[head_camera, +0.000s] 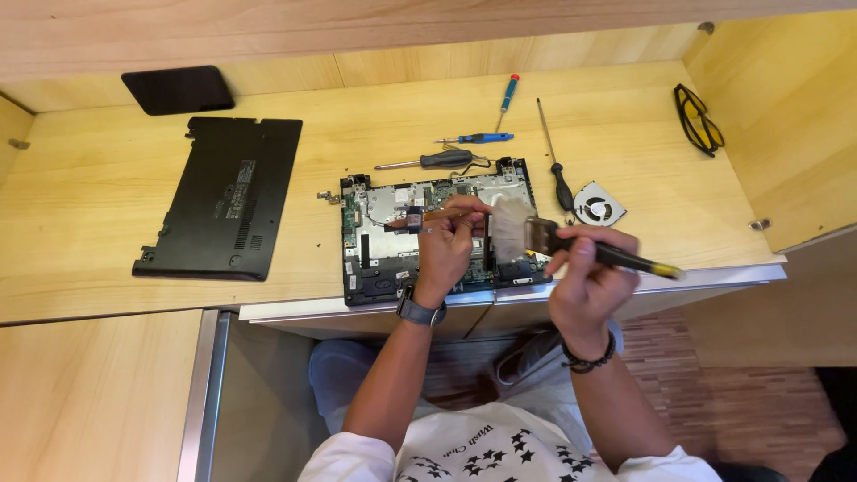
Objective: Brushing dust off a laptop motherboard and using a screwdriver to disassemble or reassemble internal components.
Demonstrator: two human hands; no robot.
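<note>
Four screwdrivers lie on the tabletop (107,187): a red-and-blue one (506,98) at 12 o'clock, a blue one (478,138) below it, a black one (435,161) just beneath that, and a long thin black one (553,161) toward 1 o'clock. One opened laptop base (375,250) sits at centre. One black bottom cover (223,196) lies at 9 o'clock, one dark pad (177,89) at 10. One round fan (598,211) and one pair of yellow glasses (698,120) lie toward 2. Two brushes: a small one (437,215) and a wide one (571,243).
</note>
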